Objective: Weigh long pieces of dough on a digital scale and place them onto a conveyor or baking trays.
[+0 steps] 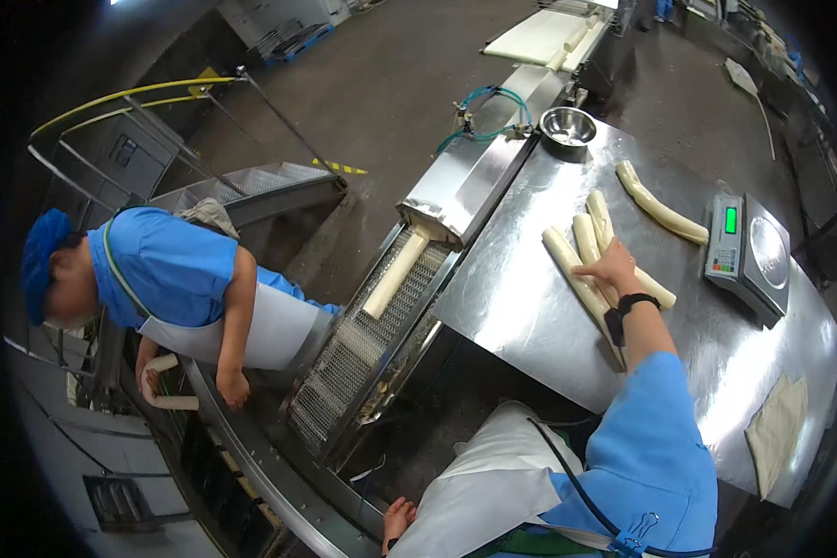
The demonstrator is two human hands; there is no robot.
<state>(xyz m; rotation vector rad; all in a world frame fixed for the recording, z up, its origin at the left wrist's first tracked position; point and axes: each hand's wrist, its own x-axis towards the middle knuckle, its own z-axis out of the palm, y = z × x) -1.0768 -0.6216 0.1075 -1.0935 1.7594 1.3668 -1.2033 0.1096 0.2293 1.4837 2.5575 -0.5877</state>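
Observation:
My right hand [604, 266] grips a pale dough roll [593, 244] among a cluster of smooth cream-coloured rolls on the steel table [493, 316]. A longer roll [567, 265] lies just left of it, and a separate curved one [660, 209] lies farther back, beside a digital scale [746, 256]. My left hand [400, 516] is low at the bottom edge, by a curved metal rail [279, 493], its fingers curled; what they hold, if anything, is hidden. Left of the table, another roll [395, 274] lies on a mesh conveyor [344, 381] below a steel chute.
A co-worker [167, 279] in blue bends at the left, handling a bent pale roll [172, 402], near railed steps [251, 191]. A steel bowl [567, 128] sits at the table's back corner, a cloth [775, 428] at its right. A belt conveyor [535, 42] stands behind.

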